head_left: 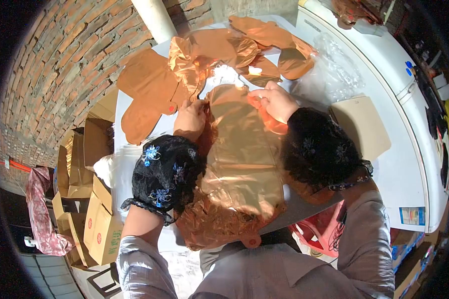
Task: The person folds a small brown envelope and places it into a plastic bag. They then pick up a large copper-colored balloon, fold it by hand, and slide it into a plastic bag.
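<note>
The copper foil balloon (242, 144) overhangs the bench's (162, 128) front edge; the left hand (190, 118) pinches its upper left margin, the right hand (277, 101) orange film (274, 124) at upper right. Uneven pulling could tear it; the overhang could drag it lapward.

A brick wall (75, 65) fills the upper left, a pale pipe (154, 20) at top centre; a white appliance (421, 174) stands right of the brightly lit white table (160, 128).
</note>
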Tool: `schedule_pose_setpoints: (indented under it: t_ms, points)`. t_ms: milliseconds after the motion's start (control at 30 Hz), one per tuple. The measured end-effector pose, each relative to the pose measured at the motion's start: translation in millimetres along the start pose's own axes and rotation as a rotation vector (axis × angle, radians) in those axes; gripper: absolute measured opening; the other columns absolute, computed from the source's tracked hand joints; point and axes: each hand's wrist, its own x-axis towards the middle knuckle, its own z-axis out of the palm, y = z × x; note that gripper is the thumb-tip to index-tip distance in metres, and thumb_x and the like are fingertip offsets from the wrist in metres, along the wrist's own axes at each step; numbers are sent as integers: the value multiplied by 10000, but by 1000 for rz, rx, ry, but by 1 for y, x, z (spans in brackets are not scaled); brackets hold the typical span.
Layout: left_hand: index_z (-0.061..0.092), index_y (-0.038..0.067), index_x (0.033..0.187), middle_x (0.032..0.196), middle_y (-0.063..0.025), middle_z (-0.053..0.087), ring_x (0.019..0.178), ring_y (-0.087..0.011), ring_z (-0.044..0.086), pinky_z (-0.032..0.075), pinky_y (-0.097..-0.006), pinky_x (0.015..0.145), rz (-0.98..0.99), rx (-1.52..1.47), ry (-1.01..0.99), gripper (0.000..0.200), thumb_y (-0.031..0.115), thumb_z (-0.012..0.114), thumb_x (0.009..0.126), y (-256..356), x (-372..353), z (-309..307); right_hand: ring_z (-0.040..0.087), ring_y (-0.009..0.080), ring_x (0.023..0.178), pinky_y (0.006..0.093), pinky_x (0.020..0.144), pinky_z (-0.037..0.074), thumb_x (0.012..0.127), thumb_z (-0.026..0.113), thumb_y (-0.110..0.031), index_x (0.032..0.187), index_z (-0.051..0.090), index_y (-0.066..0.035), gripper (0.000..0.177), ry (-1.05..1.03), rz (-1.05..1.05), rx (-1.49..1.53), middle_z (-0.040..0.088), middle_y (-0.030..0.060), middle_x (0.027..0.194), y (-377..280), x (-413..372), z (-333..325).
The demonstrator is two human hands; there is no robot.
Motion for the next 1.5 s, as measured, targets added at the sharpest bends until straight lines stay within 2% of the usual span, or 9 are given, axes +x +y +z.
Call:
schedule_pose_setpoints:
  t_ms: [200,300,433,500,600,833,967,1267,1500]
  points:
    - [673,93,1153,1092,-258,619,1053,-447,597,491,-510,931,-21,-9,53,303,129,571,870,-4,1,5,533,250,892,329,842,447,839,552,64,1149,742,-139,416,-118,174,71,508,102,906,-15,-1,-10]
    - [659,99,1130,1114,-247,609,1058,-438,609,497,-500,925,5,1,56,235,158,588,913,1,-1,1,542,199,757,330,676,472,950,522,-27,1178,715,-131,317,-57,14,-36,522,72,886,6,-2,2]
    - [677,57,1099,910,-190,716,820,-325,706,555,-440,735,15,-125,-33,237,239,602,968,-1,0,-12,414,76,496,295,380,334,1074,372,-309,1280,569,-184,311,-155,583,976,632,-14,866,-19,-28,-8]
    - [684,62,1150,949,-158,739,853,-260,724,549,-374,762,18,-60,28,268,256,607,983,-11,0,-15,521,144,667,324,572,418,1026,451,-258,1243,624,-151,298,-296,305,311,654,42,1002,-3,7,-20]
    - [643,70,1267,1072,-126,738,960,-211,716,542,-329,817,44,-198,-2,303,196,604,994,3,-27,-53,637,269,955,350,848,478,923,587,-209,1162,704,-94,289,-297,81,90,683,178,1096,-2,11,-38]
    - [659,76,1248,1050,-113,634,960,-228,646,516,-320,854,109,-209,-14,265,62,554,1005,22,-157,-108,660,300,785,357,725,511,973,565,-220,1131,691,-86,242,-73,-206,-14,676,147,864,-42,-47,-107]
    - [643,48,1252,1079,-104,612,966,-224,621,495,-319,865,20,-197,39,288,-11,550,985,34,-223,-131,652,193,1049,318,934,491,1039,543,-267,1222,675,-70,299,-96,-74,102,695,121,1094,-63,-102,-129]
    - [464,46,1470,1482,-211,458,1439,-366,386,365,-438,1155,184,113,39,630,-58,622,869,65,-319,-110,625,333,1001,410,891,503,914,639,-43,1139,682,-38,229,87,-151,-192,663,141,1094,-141,-251,-90]
    - [338,51,1545,1474,-194,437,1444,-436,304,233,-568,1156,135,282,106,1031,501,805,744,43,-356,-82,584,357,1046,459,940,473,900,637,-84,1188,651,-59,289,104,38,-309,621,151,1109,-155,-304,-59]
